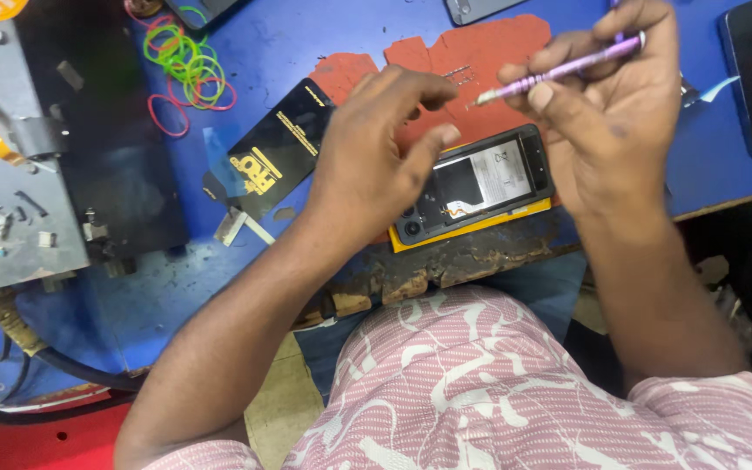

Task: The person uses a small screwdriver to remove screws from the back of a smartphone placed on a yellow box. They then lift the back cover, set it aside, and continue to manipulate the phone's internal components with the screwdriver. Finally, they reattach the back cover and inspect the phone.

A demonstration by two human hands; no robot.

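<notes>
We see right hand (607, 104) fingers clamped on purple screwdriver (559, 68); left hand (376, 148), fingers loosely curled together, over opened phone (480, 183).

Bare blue mat (280, 52) btwn rubber bands (186, 65) & red pad (472, 65); metal block (19, 174) far left.

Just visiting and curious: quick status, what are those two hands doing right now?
Right hand grips purple screwdriver, tip raised. Left hand hovers over opened phone on yellow pad. Nothing between tool and phone.
</notes>
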